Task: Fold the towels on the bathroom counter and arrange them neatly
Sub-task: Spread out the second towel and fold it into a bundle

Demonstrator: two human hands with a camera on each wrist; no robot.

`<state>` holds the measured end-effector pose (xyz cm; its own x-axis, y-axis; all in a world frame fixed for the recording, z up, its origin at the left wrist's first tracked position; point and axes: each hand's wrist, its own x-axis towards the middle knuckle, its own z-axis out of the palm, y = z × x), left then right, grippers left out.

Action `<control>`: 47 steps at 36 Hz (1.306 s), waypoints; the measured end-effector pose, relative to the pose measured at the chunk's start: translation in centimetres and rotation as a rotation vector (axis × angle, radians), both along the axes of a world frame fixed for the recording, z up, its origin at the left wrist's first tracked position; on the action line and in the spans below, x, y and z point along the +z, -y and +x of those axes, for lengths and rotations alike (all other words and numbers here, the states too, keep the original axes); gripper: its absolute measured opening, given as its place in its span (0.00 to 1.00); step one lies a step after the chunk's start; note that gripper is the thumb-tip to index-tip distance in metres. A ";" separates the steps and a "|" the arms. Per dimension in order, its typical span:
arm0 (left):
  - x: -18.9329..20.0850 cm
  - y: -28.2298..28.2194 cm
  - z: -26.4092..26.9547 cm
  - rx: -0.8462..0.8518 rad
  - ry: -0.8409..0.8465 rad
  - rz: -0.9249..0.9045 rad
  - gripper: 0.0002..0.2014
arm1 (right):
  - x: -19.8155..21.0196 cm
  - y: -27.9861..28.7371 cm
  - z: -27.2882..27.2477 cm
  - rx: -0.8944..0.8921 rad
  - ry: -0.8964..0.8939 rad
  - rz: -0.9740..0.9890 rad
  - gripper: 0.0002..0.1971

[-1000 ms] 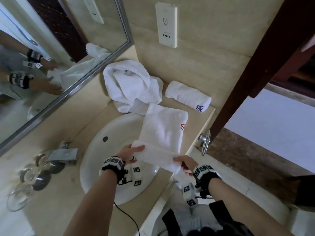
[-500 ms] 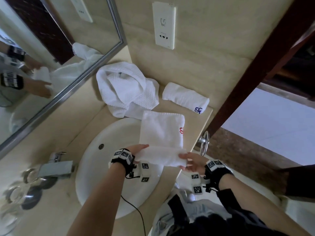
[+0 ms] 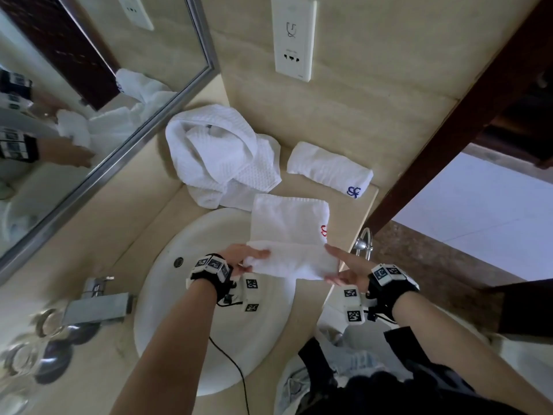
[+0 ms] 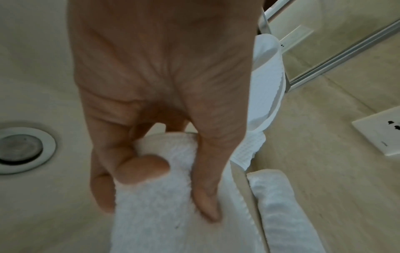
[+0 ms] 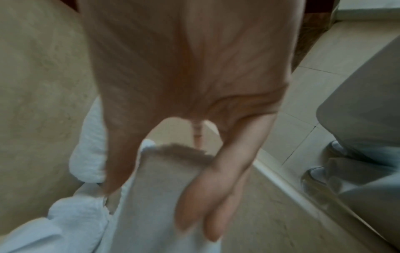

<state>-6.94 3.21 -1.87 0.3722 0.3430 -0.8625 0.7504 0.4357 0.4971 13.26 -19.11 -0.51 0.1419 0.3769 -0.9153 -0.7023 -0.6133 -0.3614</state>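
Note:
A white towel with a red logo (image 3: 288, 220) lies on the counter (image 3: 167, 223), its left part over the sink rim. Its near edge is doubled into a fold (image 3: 294, 260) held up between my hands. My left hand (image 3: 254, 259) pinches the fold's left end; in the left wrist view the thumb (image 4: 140, 169) presses the towel (image 4: 155, 205) against the fingers. My right hand (image 3: 335, 265) pinches the right end, with the thumb (image 5: 114, 171) on top of the towel (image 5: 151, 179) and the fingers beneath. A rolled towel with a blue logo (image 3: 329, 170) lies by the wall. A crumpled waffle-weave cloth (image 3: 221, 154) lies in the corner.
A round white sink (image 3: 185, 310) sits under my left arm, with its drain (image 4: 20, 148) and a steel faucet (image 3: 95, 304) at the left. Glass tumblers (image 3: 27, 354) stand at the lower left. A chrome towel ring (image 3: 363, 244) hangs off the counter's right edge. A mirror (image 3: 89, 85) and a wall socket (image 3: 294, 37) are behind.
Both hands have carried the towel's near edge up and away from me, so the fold now lies further over the towel. The view has shifted slightly left.

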 end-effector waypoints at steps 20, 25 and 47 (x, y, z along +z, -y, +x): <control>2.3 -1.0 2.6 0.100 0.217 -0.013 0.42 | -1.4 -2.7 2.2 0.120 0.189 -0.180 0.31; 2.5 -1.7 4.8 0.151 0.121 0.064 0.35 | -1.6 -3.0 3.3 0.185 0.179 -0.209 0.29; 0.6 -5.9 12.8 0.263 -0.060 0.075 0.41 | 0.9 -10.0 8.0 0.922 0.814 -0.176 0.40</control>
<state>5.90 9.13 -1.28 0.2109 0.4844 -0.8490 0.6457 0.5831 0.4931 21.24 -9.13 0.38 0.4395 0.5184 -0.7335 0.4061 -0.8431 -0.3525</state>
